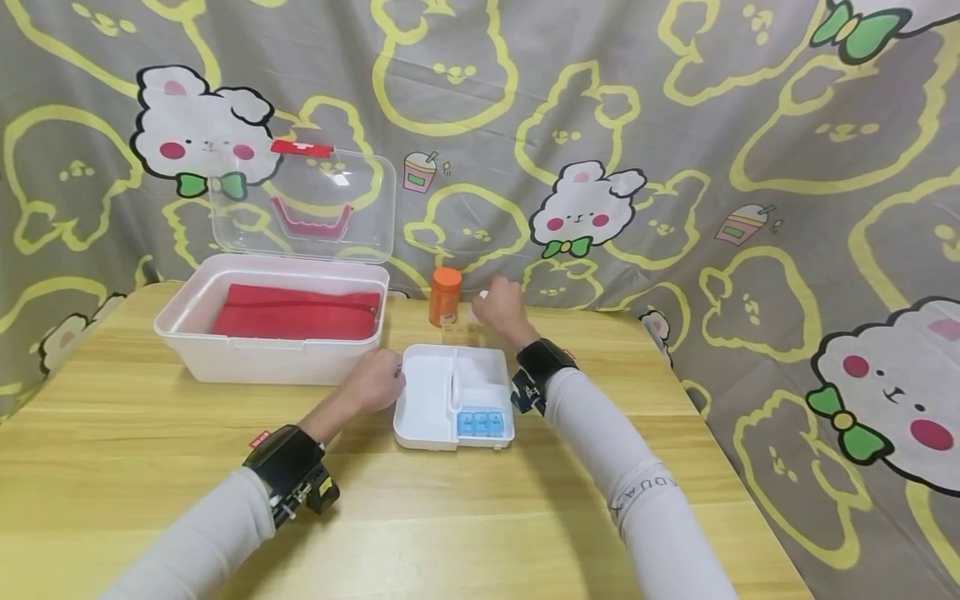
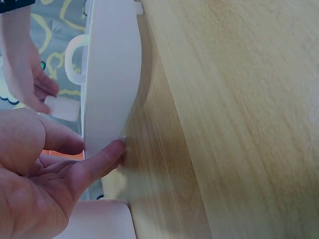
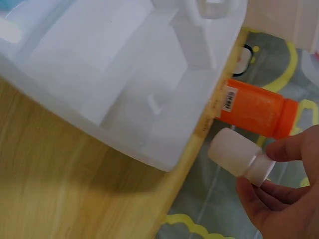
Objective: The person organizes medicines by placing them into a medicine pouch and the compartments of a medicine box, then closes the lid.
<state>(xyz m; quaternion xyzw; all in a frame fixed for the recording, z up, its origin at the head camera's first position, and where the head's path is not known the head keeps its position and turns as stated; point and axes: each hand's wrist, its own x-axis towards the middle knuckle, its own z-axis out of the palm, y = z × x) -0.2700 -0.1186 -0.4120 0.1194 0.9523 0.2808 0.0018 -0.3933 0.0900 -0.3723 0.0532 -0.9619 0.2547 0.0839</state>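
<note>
A white pill organizer (image 1: 422, 400) lies on the table with several compartments showing. Three blue lidded cells (image 1: 481, 423) sit in its near right corner. My left hand (image 1: 378, 379) is at its left side; in the left wrist view, thumb and fingers pinch the white edge (image 2: 112, 64). Behind the organizer, my right hand (image 1: 501, 310) holds a small white bottle (image 3: 234, 151), with fingertips around its ridged cap. An orange bottle (image 1: 445, 298) with an orange lid stands just left of the right hand. My right hand hides most of the white bottle in the head view.
At the back left, a white box (image 1: 262, 362) has its clear lid (image 1: 367, 200) raised, and a red zipped pouch (image 1: 292, 312) lies inside. A small tan printed strip (image 1: 459, 334) is in front of the orange bottle. Behind the table hangs a patterned curtain (image 1: 465, 108).
</note>
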